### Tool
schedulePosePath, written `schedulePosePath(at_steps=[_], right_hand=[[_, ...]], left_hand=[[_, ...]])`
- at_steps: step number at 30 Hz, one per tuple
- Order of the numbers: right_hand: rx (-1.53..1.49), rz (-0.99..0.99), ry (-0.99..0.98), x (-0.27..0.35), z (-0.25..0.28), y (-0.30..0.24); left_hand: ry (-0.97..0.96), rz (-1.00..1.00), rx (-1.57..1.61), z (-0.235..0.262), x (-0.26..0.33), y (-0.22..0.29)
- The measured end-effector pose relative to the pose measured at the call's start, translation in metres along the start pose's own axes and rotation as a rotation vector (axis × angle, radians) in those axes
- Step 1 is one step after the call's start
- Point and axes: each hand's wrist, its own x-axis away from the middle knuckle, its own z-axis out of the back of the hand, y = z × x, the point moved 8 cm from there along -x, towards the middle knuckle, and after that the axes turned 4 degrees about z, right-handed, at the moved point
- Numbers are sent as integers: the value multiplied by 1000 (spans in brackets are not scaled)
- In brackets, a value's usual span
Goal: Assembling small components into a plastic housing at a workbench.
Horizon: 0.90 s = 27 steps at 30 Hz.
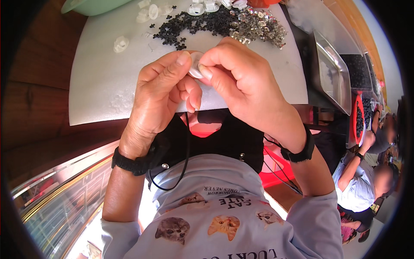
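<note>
Both my hands meet over the near part of a white foam board (103, 82). Between them sits a small round white plastic piece (196, 68). My left hand (161, 93) pinches it from the left with thumb and forefinger. My right hand (241, 82) pinches it from the right. Farther back on the board lie a heap of small black cross-shaped parts (194, 26), a heap of small shiny metal parts (258, 26), and several white round caps (202, 7). A single white cap (120, 43) lies apart at the left.
A green basin (90, 5) stands at the board's far left corner. A metal tray (332, 71) lies to the right, with a red basket of black parts (359, 118) beyond it. Other people (362, 177) sit at the right. A glass counter edge (64, 190) runs lower left.
</note>
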Motion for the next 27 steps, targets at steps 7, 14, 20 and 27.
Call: schedulePosePath(at_steps=[7, 14, 20, 27], right_hand=[[188, 112, 0, 8, 3, -13], [346, 146, -2, 10, 0, -17], [300, 97, -45, 13, 0, -14], [150, 116, 62, 14, 5, -12]], left_hand=[[38, -5, -7, 0, 1, 1], [40, -41, -13, -3, 0, 1], [64, -38, -1, -1, 0, 1], [40, -32, -22, 0, 0, 2]])
